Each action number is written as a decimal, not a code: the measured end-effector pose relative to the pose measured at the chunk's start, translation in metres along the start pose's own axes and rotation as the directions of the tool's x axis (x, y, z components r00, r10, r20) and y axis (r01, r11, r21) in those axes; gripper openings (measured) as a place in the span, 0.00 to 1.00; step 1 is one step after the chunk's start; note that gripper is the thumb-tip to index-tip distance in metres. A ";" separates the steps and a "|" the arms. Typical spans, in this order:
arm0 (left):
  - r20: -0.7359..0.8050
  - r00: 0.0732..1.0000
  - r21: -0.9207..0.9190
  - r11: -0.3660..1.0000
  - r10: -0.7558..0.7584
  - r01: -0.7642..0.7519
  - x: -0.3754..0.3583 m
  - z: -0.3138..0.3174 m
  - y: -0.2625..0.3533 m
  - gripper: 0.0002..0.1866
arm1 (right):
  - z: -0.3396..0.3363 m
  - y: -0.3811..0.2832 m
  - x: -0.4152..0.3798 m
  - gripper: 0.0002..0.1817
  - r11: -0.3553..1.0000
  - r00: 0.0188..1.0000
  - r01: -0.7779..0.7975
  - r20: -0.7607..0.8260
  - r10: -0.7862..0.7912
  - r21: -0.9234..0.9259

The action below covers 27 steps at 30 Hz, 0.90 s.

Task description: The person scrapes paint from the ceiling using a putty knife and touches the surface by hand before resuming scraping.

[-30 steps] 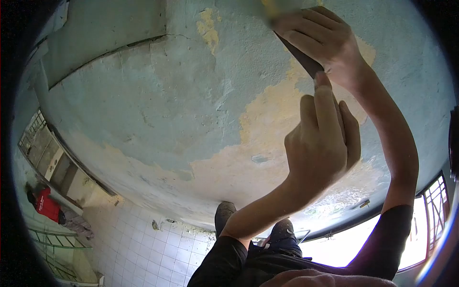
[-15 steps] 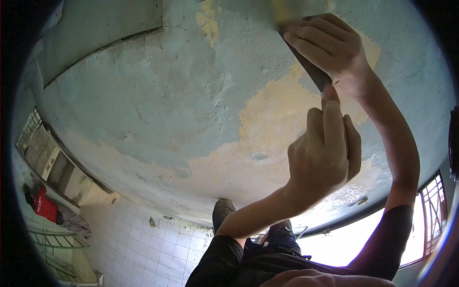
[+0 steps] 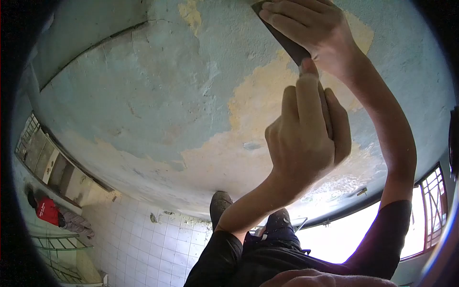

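A dark-bladed scraper (image 3: 285, 40) is held slantwise against the wall (image 3: 158, 91), its far edge near the top of the view. My left hand (image 3: 303, 131) is closed around the scraper's handle, with one finger stretched toward the blade. Higher up, my right hand (image 3: 311, 26) grips the blade from its right side, fingers folded over it. Beneath the tool, the wall has blue-green paint with a large bare cream patch (image 3: 258, 95). What the scraper's far edge touches is partly cut off by the frame.
At far left, a person in a red shirt (image 3: 48, 210) is beside a green metal frame (image 3: 60, 242). White tiles (image 3: 143, 239) cover the floor below. A barred window (image 3: 432, 205) is at right. My shoe (image 3: 220, 203) stands near the wall's base.
Both hands and the scraper have moved up and left across the view, along the wall. The yellow blur by the blade's far end is gone from sight. Both grips are kept.
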State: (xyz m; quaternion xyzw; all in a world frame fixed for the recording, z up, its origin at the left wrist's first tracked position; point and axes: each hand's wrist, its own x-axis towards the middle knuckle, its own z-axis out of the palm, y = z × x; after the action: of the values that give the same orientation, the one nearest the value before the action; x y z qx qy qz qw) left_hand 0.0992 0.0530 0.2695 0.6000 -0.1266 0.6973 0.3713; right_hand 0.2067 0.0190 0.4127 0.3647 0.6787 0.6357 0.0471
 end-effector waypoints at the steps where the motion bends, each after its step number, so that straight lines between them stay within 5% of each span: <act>1: 0.002 1.000 0.002 1.000 -0.004 0.004 -0.004 -0.001 -0.001 0.23 | 0.002 -0.003 -0.006 0.09 1.000 1.000 0.022 -0.003 -0.022 -0.021; 7: -0.032 0.995 0.026 0.995 0.097 -0.096 0.018 -0.003 -0.009 0.22 | 0.012 0.013 0.001 0.09 0.997 0.999 0.038 -0.017 -0.039 -0.070; 10: 0.002 0.999 0.033 0.998 0.048 -0.049 0.007 -0.011 -0.006 0.22 | 0.019 0.003 -0.009 0.11 0.993 0.996 0.058 -0.061 -0.064 -0.099; 12: 0.093 0.996 0.087 0.996 -0.014 0.006 0.003 -0.014 -0.002 0.11 | 0.019 0.007 -0.006 0.12 0.988 0.990 0.072 -0.115 -0.088 -0.138; 15: 0.034 0.999 0.096 0.994 0.041 -0.044 0.024 -0.009 -0.011 0.12 | 0.014 0.011 0.002 0.12 0.994 1.000 0.017 -0.007 -0.018 -0.107; 18: 0.055 0.998 0.088 0.995 0.034 -0.039 0.019 -0.015 -0.006 0.11 | 0.021 0.014 -0.003 0.11 0.992 0.995 0.024 -0.096 -0.035 -0.121; 20: 0.093 0.996 0.100 0.995 0.007 -0.017 0.011 -0.015 -0.006 0.10 | 0.011 0.004 -0.009 0.11 0.984 0.999 0.048 0.026 -0.044 -0.172; 27: 0.045 0.998 0.039 0.998 0.040 -0.042 0.025 -0.018 -0.005 0.09 | 0.010 0.020 0.001 0.12 0.977 0.993 0.087 -0.067 -0.101 -0.193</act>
State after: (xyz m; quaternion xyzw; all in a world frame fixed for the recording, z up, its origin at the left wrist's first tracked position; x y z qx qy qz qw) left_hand 0.0895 0.0767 0.2865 0.6198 -0.1330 0.6937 0.3419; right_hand 0.2199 0.0263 0.4290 0.3014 0.6329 0.7081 0.0855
